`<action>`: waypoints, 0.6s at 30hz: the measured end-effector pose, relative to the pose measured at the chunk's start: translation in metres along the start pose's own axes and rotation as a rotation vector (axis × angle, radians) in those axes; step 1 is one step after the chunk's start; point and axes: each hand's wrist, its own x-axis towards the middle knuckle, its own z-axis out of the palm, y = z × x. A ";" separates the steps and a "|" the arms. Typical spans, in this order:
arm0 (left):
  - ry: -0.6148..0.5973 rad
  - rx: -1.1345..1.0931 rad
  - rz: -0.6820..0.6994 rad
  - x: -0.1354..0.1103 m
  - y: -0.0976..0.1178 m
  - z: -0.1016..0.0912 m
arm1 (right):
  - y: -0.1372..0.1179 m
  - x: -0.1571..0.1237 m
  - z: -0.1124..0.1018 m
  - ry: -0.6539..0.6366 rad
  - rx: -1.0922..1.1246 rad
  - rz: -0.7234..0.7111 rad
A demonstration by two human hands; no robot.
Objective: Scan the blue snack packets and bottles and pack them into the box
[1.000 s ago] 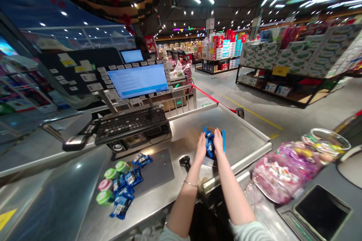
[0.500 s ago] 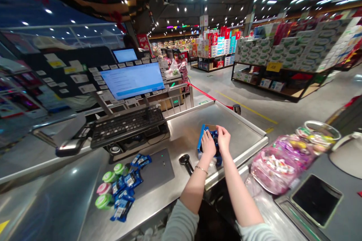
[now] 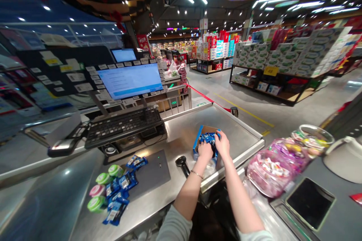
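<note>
An open blue cardboard box stands on the metal counter in front of me, with small shiny blue packets inside. My left hand reaches into it from the near side, its bent fingers down on the packets and the fingertips partly hidden. Along the box's right wall, my right hand has its fingers closed around the rim. More blue packets lie in a loose pile on the left, on and beside a dark grey pad. Several green and pink round-lidded tubs sit next to that pile.
A black handheld scanner stands left of my forearm. Behind the pad are a keyboard and a lit monitor. On the right are pink candy tubs and a phone. A raised metal edge borders the counter.
My left hand has drawn slightly back toward me with its fingers bent, uncovering more packets. My right hand stays at the box's right side. The view has shifted a little.
</note>
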 end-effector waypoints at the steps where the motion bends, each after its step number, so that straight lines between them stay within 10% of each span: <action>1: 0.000 -0.002 -0.021 -0.001 0.001 -0.001 | -0.002 -0.001 0.000 0.005 0.005 -0.013; 10: 0.261 -0.322 0.179 -0.027 0.021 -0.077 | -0.035 -0.038 0.036 -0.107 0.140 -0.140; 18: 0.753 0.151 -0.021 -0.102 -0.065 -0.197 | -0.042 -0.144 0.134 -0.500 0.210 -0.151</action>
